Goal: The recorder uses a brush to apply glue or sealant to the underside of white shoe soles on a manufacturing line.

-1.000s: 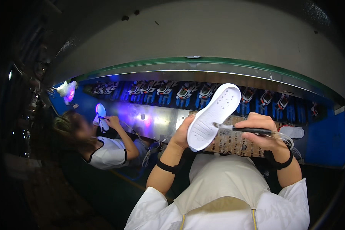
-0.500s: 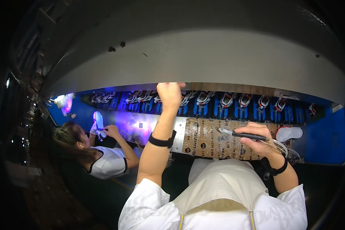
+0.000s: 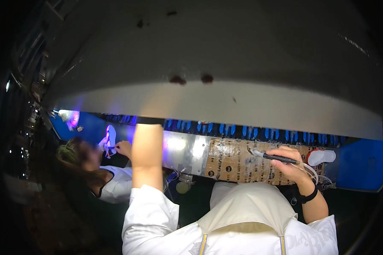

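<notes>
My right hand [image 3: 290, 165] is closed round the black handle of a brush [image 3: 258, 154] with a pale, dark-tipped head. A clear tube trails from the back of the brush past my wrist. The brush is held above brown printed paper [image 3: 238, 168] on the bench. Just right of this hand lies a white shoe sole [image 3: 323, 157] with a red edge. My left forearm [image 3: 148, 157] reaches forward under a large grey metal panel [image 3: 259, 102], which hides the left hand and whatever it touches.
Behind the bench, a row of blue holders [image 3: 251, 130] runs under the panel edge. At left a co-worker [image 3: 115, 182] handles a shoe sole [image 3: 110, 136] in violet light, near a glowing lamp [image 3: 70, 118]. A blue surface [image 3: 361, 165] lies at the right end.
My left hand, closed at the panel's edge before, has gone forward beneath it. The panel now covers more of the view, hiding most shoes on the rack. My right hand keeps holding the brush.
</notes>
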Demonstrator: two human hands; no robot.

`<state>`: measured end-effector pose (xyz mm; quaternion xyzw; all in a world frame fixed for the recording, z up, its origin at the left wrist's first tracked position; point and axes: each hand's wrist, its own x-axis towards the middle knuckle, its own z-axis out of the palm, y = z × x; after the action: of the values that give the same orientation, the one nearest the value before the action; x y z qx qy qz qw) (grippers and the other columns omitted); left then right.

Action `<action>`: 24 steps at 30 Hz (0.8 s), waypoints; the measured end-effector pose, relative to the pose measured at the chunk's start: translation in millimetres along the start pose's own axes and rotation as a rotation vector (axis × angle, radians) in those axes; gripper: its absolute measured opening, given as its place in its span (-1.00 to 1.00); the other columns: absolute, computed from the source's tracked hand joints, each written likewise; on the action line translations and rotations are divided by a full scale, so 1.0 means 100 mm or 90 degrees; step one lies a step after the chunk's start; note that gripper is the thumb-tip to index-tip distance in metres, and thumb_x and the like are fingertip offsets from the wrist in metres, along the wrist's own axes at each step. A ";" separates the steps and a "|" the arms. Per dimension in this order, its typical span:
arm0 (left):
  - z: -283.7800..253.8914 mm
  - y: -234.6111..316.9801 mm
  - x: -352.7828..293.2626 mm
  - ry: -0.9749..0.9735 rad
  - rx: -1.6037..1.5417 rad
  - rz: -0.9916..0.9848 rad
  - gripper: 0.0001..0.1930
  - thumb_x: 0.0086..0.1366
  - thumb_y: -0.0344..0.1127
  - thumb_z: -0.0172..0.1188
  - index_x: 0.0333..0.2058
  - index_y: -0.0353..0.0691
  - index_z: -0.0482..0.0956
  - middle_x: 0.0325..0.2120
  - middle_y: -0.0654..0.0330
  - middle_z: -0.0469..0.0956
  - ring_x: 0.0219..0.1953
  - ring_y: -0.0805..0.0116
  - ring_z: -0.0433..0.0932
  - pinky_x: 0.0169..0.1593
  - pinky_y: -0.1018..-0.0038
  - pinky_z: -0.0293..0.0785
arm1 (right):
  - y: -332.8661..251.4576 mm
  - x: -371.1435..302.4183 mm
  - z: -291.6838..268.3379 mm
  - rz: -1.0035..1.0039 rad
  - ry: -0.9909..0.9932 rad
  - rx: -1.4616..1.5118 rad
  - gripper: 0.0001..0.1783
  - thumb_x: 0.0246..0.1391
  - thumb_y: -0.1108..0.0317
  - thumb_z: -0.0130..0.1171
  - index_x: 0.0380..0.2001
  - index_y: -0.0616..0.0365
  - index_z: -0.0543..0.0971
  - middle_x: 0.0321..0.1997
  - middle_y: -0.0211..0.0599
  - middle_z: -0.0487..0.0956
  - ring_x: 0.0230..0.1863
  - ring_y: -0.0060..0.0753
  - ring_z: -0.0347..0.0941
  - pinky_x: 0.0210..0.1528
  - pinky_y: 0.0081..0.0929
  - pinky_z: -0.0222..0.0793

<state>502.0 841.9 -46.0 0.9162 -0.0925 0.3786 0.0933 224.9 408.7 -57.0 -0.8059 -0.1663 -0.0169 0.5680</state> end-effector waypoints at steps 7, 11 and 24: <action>0.07 -1.27 0.35 -0.035 0.068 -0.135 -0.80 0.19 -0.42 0.29 -0.24 -0.41 0.66 -0.34 0.00 0.71 -0.29 0.00 0.67 -0.17 0.19 0.57 | -0.01 0.01 0.03 0.056 -0.001 0.019 -0.68 0.14 0.34 0.40 -0.04 0.19 0.73 -0.23 -0.19 0.75 -0.29 -0.33 0.64 -0.17 -0.45 0.54; 0.06 -1.35 0.36 0.003 0.035 -0.104 -0.81 0.19 -0.42 0.29 -0.24 -0.41 0.67 -0.35 0.00 0.71 -0.30 -0.01 0.67 -0.18 0.19 0.57 | -0.04 0.10 0.07 0.056 -0.011 0.025 -0.67 0.09 0.30 0.39 -0.11 0.25 0.72 -0.36 -0.20 0.66 -0.38 -0.34 0.50 -0.27 -0.39 0.42; -0.64 -0.92 -0.29 0.171 -0.317 -0.327 -0.82 0.25 -0.39 0.38 -0.37 -0.43 0.63 -0.52 0.18 0.65 -0.46 0.40 0.63 -0.29 0.34 0.60 | 0.05 0.04 0.09 0.011 -0.047 0.020 -0.61 0.21 0.19 0.33 0.00 0.23 0.70 -0.33 -0.22 0.63 -0.31 -0.33 0.49 -0.20 -0.39 0.41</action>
<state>460.5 949.2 -31.4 0.8012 0.0639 0.4252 0.4161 228.9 417.0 -64.0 -0.7982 -0.1806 0.0205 0.5743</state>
